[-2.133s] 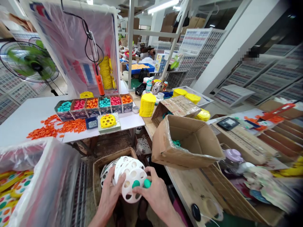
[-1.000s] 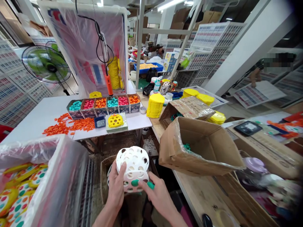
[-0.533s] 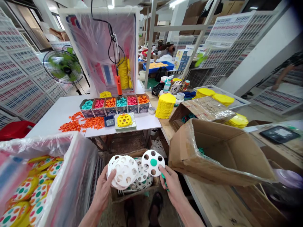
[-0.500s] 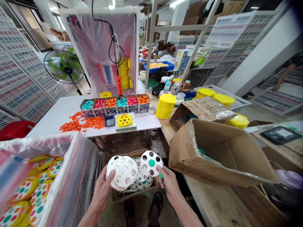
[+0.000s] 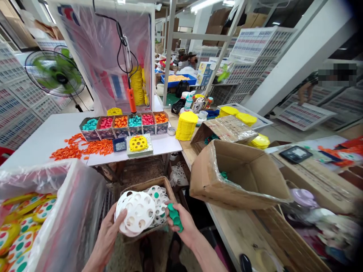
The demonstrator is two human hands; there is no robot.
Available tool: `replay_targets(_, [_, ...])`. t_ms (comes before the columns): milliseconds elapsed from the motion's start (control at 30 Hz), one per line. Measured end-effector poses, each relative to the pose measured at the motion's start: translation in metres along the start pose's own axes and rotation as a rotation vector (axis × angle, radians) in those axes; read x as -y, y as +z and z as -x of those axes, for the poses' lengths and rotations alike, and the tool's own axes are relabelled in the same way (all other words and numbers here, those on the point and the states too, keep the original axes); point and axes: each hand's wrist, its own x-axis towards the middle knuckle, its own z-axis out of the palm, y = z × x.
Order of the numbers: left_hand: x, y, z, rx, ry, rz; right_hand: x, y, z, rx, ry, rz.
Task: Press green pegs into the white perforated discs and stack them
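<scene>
My left hand [image 5: 109,234] grips a small stack of white round discs with holes [image 5: 134,212], held over the left edge of a low cardboard box [image 5: 167,186]. Inside that box lie more white discs [image 5: 157,199], some with a green plug in one hole. My right hand [image 5: 181,226] is closed around a few green plastic plugs [image 5: 174,217], just right of the box and level with the stack in my left hand.
A big plastic-lined carton [image 5: 238,175] with green plugs inside stands on the wooden bench to the right. A bag-lined bin of yellow spotted pieces [image 5: 19,226] is at left. Ahead, a white table [image 5: 36,138] carries trays of coloured plugs [image 5: 121,122], loose orange ones and yellow discs [image 5: 186,124].
My right hand has let go of the white disc with a green plug; it now lies in the low box. The left hand's stack has dropped slightly lower and left.
</scene>
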Motion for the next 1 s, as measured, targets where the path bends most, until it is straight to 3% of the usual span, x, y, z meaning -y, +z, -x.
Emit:
replay_targets(167, [0.003,0.009,0.001,0.052,-0.008,0.002,0.023,0.014,0.03,0.151,-0.144,0.123])
replay_targets(333, [0.007,0.009,-0.002,0.114,-0.005,0.011,0.033,0.017,0.042,0.168,-0.308,0.298])
replay_targets(500, [0.01,0.01,0.0,0.149,0.0,0.006,0.043,0.02,0.049,0.189,-0.383,0.437])
replay_targets(1000, [0.012,0.015,0.0,0.155,0.018,-0.009,0.043,0.026,0.048,0.102,-0.357,0.47])
